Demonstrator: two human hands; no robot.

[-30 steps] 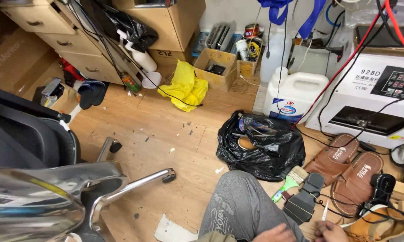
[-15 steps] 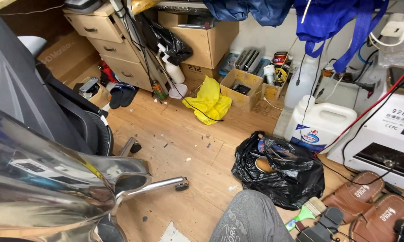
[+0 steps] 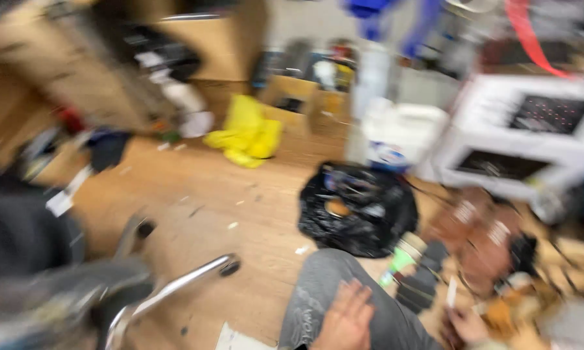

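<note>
Head view is smeared with motion, so I read shapes more than details. My left hand lies flat on my grey trouser knee, fingers spread loose and holding nothing. My right hand is low at the bottom edge of the picture, down among small dark and tan bits on the floor; whether its fingers are pinching something or just resting there, I cannot tell.

Just beyond my knee sits a crumpled black bag, and beside my right hand a pair of brown sandals and a green-and-white bottle. My guess at the risks: groping blind through that clutter I could knock the bottle over, or catch a cable I cannot see in the blur. The chair base stands close on my left, so shifting my leg might bump a wheel.

The white machine is cut by the right edge, and the boxes behind are too blurred to tell apart
</note>
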